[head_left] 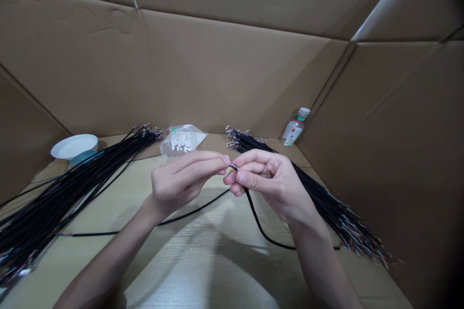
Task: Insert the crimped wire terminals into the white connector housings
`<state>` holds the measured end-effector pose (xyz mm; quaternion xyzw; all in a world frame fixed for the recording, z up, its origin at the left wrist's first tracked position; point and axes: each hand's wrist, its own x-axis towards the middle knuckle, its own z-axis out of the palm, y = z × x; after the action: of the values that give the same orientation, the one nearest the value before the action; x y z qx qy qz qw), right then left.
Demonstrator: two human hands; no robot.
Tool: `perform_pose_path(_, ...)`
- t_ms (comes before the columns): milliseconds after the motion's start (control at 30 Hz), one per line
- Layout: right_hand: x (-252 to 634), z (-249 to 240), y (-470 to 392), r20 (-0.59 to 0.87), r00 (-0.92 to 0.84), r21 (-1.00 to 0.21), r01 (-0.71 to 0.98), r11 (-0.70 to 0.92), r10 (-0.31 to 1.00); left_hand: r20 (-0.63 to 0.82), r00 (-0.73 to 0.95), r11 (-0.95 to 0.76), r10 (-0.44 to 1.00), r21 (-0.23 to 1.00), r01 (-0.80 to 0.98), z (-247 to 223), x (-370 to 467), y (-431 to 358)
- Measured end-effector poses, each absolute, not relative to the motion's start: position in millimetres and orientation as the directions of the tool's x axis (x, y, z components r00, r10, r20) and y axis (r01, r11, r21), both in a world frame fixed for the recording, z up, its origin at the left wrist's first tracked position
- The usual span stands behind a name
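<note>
Near the middle of the view, my right hand (270, 174) pinches a black cable (258, 219) between thumb and fingers, close to its stripped end. Short coloured wires (233, 167), yellow and dark among them, show between my two hands. My left hand (188, 174) has its fingers pressed together at the tips of these wires; whatever is between those fingertips is hidden. From my right hand the cable curves down and right, passing behind my right forearm. Another length of black cable (195, 211) lies across the table behind my left wrist.
Bundles of black cables lie at left (79, 188) and right (319, 193), with coloured wire ends. At the back are a clear bag (184, 140) of small white pieces, a white bowl (74, 146) and a bottle (296, 128). Cardboard walls (235, 72) surround the table.
</note>
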<state>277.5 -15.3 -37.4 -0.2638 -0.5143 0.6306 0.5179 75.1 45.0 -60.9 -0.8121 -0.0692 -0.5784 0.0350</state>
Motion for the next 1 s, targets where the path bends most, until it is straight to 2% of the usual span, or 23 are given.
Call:
perform_pose_path(200,276.9,-33.2,-20.5,0.203,-0.284,-0.932,-0.348,0.096,0.937,0.935,0.354,-0.987,0.014,-0.045,0.157,-62.9,69.8,49.0)
perform_pose_path(433,272.6,-30.5,-29.4,0.201,-0.169,-0.959,-0.234,0.159,0.965,0.886,0.46,-0.975,0.06,-0.046,0.216,-58.9,65.1,45.5)
perform_pose_path(733,268.1,-29.5,-31.9,0.223,-0.127,-0.958,-0.215,0.193,0.967,0.892,0.447,-0.939,0.071,-0.091,0.331,-52.3,71.0,38.6)
perform_pose_path(1000,268.9,-31.3,-29.2,0.225,-0.189,-0.956,-0.23,0.18,0.956,0.936,0.348,-0.917,-0.052,-0.183,0.354,-57.4,73.8,42.4)
